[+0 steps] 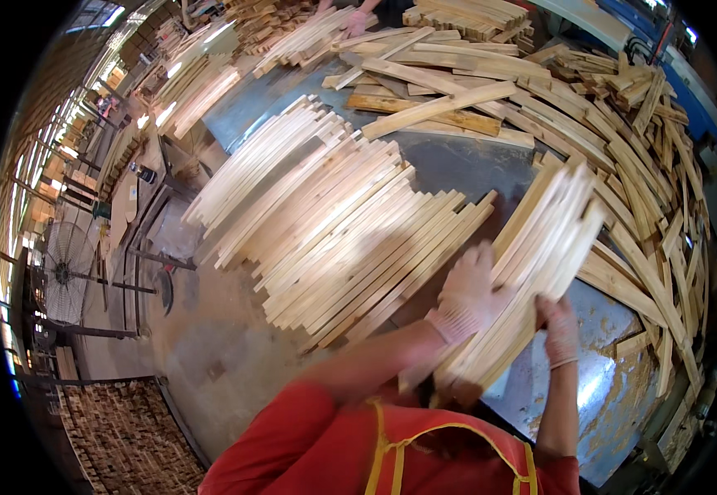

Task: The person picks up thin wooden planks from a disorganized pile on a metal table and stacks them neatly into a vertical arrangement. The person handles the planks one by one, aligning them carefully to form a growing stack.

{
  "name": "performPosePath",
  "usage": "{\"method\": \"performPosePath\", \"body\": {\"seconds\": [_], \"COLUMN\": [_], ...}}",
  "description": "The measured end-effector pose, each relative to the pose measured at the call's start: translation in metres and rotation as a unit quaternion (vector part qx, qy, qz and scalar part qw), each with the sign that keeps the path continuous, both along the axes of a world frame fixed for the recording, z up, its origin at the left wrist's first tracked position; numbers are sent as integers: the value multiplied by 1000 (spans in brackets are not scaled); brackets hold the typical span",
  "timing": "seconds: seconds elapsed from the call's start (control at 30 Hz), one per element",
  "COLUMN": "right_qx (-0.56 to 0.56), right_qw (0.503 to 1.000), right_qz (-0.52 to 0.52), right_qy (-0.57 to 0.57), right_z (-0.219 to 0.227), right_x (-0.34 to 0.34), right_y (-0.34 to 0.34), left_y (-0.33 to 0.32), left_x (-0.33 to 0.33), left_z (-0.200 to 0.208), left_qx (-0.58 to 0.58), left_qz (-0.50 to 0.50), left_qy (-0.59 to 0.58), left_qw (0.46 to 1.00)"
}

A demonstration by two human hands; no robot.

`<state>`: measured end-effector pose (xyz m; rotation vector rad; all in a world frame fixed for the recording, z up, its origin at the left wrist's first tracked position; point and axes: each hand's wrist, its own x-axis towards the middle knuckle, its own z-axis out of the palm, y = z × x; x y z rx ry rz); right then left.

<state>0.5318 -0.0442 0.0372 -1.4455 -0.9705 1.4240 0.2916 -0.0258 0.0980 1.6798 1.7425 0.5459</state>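
A bundle of pale wooden strips (532, 272) lies tilted between my hands, its far end smeared by motion. My left hand (467, 290), in a light glove, presses along the bundle's left side. On the right edge, the fingers of my gloved right hand (556, 330) are curled against the strips, partly hidden. Left of the bundle, a wide row of wooden strips (358, 231) is laid side by side on the table, its ends uneven. A narrow dark gap separates that row from the bundle.
Loose boards (457, 103) lie crisscrossed at the far side, and a tangled heap of slats (664, 165) curves down the right. The blue metal table (540, 388) carries sawdust. A large fan (66, 272) stands at left. Another person's hand (357, 22) touches strips at the far end.
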Motion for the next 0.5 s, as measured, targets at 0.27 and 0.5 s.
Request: {"method": "performPosePath", "body": {"seconds": [0.27, 0.5], "right_qx": [380, 208], "right_qw": [923, 930], "right_qz": [-56, 102], "right_qy": [19, -285], "right_z": [182, 54], "right_x": [-83, -219], "right_y": [61, 6], "left_y": [46, 25], "left_x": [-83, -284], "left_z": [150, -5], "left_qx": [506, 375], "left_qz": [-59, -109], "left_qy": [-52, 195], "left_qw": [859, 899]}}
